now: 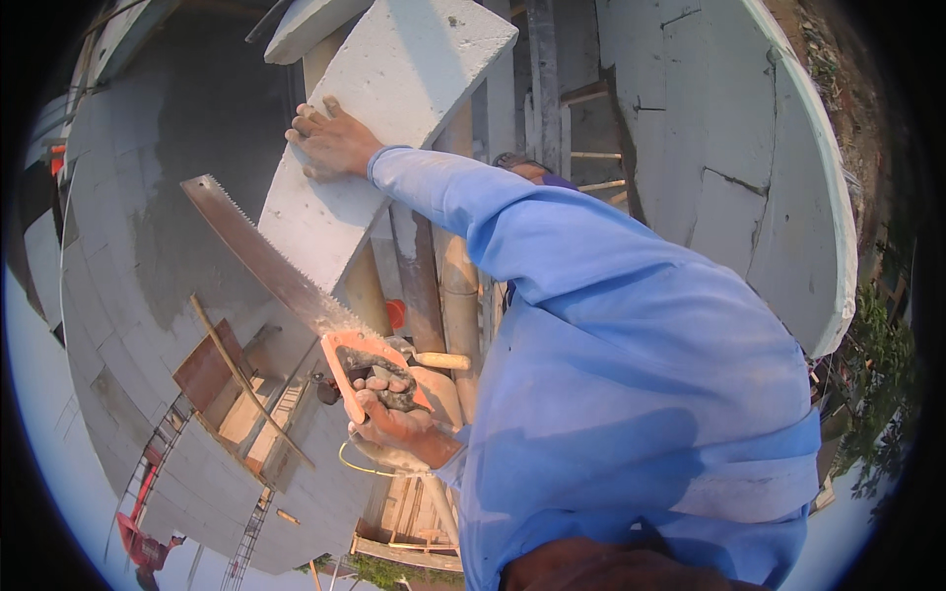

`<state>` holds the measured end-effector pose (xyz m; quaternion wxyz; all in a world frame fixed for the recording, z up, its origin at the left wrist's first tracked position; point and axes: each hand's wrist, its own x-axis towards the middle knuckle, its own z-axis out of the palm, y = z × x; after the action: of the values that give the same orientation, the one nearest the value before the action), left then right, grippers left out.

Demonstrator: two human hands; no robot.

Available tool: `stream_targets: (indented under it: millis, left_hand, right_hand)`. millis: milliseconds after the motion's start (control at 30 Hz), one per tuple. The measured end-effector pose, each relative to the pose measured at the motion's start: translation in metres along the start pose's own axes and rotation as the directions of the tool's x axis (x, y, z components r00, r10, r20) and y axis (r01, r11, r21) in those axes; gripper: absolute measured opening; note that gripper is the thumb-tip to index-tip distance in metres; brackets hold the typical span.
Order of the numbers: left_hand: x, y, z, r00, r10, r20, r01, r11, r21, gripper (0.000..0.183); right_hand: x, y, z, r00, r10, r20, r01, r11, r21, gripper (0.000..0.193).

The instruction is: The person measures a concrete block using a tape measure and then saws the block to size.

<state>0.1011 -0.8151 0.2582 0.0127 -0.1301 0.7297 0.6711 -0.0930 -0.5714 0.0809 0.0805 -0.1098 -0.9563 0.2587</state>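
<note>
A handsaw (276,261) with a rusty blade and an orange handle is in my left hand (399,428), its fingers wrapped through the handle opening. The blade slants up and left, its teeth facing a white block (340,212) that looks like aerated concrete. It passes close along the block's lower corner; I cannot tell whether it touches. On the block's face rests my right hand (337,143), dusty, fingers spread over the far side edge. Both arms wear blue sleeves; the left forearm is mostly hidden by the shirt.
Bamboo poles (458,286) and a wooden-handled tool (441,361) are behind the block and saw. Grey block walls (709,138) with cracks stand at right. Scaffolding (158,458), a plank (251,379) and a person in red (138,537) appear at lower left.
</note>
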Motion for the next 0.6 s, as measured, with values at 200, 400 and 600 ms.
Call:
stream_targets:
  millis: [200,400,600]
  left_hand:
    - [0.001,0.006,0.019,1.0,-0.023,-0.02,0.024,0.999,0.037,0.032]
    - [-0.014,0.007,0.029,0.992,-0.016,-0.124,0.02,0.999,0.031,0.031]
    - [-0.004,0.008,0.029,0.978,0.201,-0.052,-0.177,0.938,0.296,0.044]
  right_hand:
    - [-0.003,0.003,-0.007,0.999,-0.019,0.04,0.016,0.997,0.07,0.059]
    - [-0.002,-0.006,0.004,0.995,-0.053,0.089,0.043,0.994,0.104,0.062]
    - [0.02,0.027,-0.001,0.998,-0.058,0.013,0.058,0.998,-0.006,0.058]
